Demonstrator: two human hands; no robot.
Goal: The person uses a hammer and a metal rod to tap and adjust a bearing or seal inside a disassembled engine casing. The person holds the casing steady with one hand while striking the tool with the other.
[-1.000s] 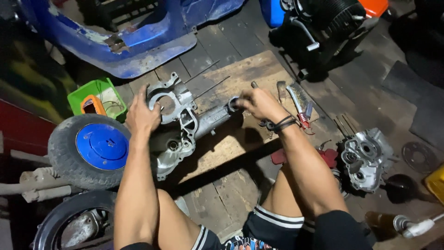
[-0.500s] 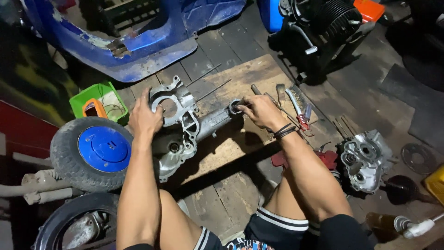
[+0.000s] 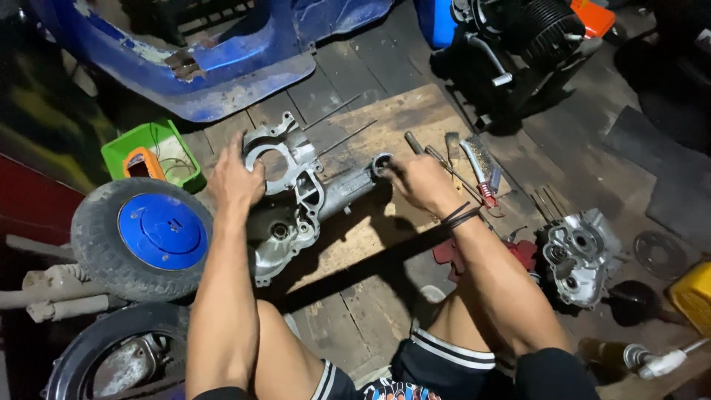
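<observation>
Since a moment ago the left hand [image 3: 235,180] stays pressed flat on the engine casing [image 3: 289,194], steadying it, while the right hand [image 3: 418,182] has shifted slightly, fingers still pinching the casing's tube end [image 3: 382,164].

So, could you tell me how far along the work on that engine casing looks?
Stripped already: the casing lies bare on the board, its other half set aside. In hand: left hand steadies it, right hand works at the tube end. Loose rods and tools remain unfitted.

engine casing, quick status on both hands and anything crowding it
Left hand flat on engine casing. Right hand at its tube end. Wire brush lies beside right hand; blue wheel close on left.
</observation>
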